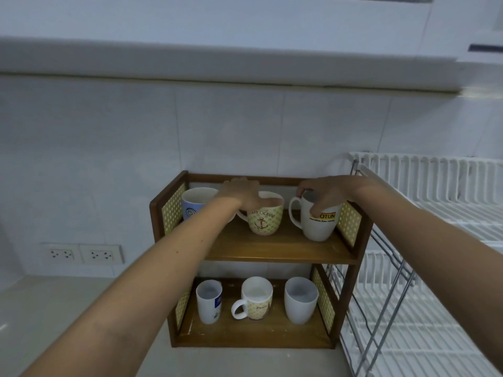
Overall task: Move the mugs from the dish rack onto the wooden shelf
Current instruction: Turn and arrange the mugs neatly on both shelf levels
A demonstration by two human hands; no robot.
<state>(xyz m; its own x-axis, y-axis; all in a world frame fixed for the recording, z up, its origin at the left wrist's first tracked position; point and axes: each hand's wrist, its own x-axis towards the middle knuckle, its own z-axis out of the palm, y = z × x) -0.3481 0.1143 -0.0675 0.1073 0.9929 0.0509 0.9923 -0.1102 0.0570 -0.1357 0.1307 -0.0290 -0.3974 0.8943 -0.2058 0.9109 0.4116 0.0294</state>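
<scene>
A two-tier wooden shelf (275, 251) stands on the counter against the tiled wall. On its top tier, my left hand (241, 193) grips the rim of a cream anchor mug (265, 220) in the middle. My right hand (324, 193) holds the rim of a white mug with a yellow logo (318, 224) at the right. A blue spiral mug (194, 204) sits at the left. The bottom tier carries a white tumbler (209, 302), a cream handled mug (255, 299) and a plain white cup (300, 299). The white wire dish rack (435, 240) to the right shows no mugs.
Two wall sockets (81, 253) sit low on the tiles at the left. The pale countertop (54, 308) stretches left and in front of the shelf. A white ledge (217, 63) runs overhead.
</scene>
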